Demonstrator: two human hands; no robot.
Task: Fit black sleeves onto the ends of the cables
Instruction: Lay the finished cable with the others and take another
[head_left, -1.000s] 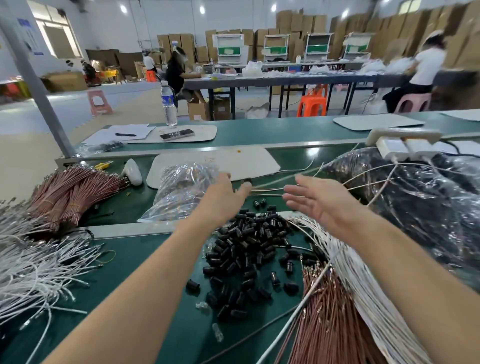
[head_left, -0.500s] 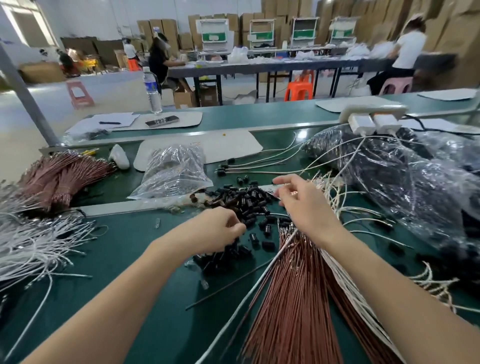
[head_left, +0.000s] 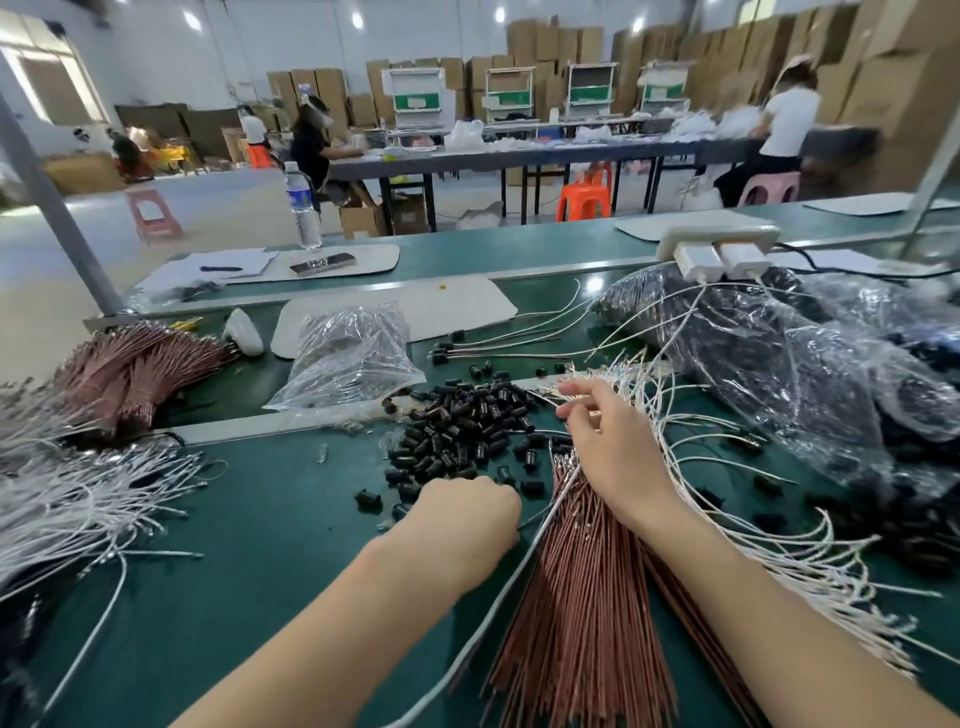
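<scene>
A pile of small black sleeves (head_left: 467, 421) lies on the green bench. My left hand (head_left: 462, 514) sits knuckles-up at the pile's near edge with its fingers curled under; what they hold is hidden. My right hand (head_left: 608, 452) reaches over a bundle of copper-coloured cables (head_left: 582, 597) and pinches the ends of white cables (head_left: 779, 545) that fan out to the right. A few white cables with black sleeves on their ends (head_left: 447, 353) lie beyond the pile.
A clear bag of sleeves (head_left: 353, 358) lies behind the pile, and a large plastic bag of dark parts (head_left: 779, 358) fills the right. More copper cables (head_left: 135, 364) and white cables (head_left: 67, 493) lie at the left. A power strip (head_left: 717, 244) sits at the back right.
Both hands came back from the far side of the bench. My left hand dropped onto the sleeve pile and curled, then drew to its near edge. My right hand closed on the white cable ends.
</scene>
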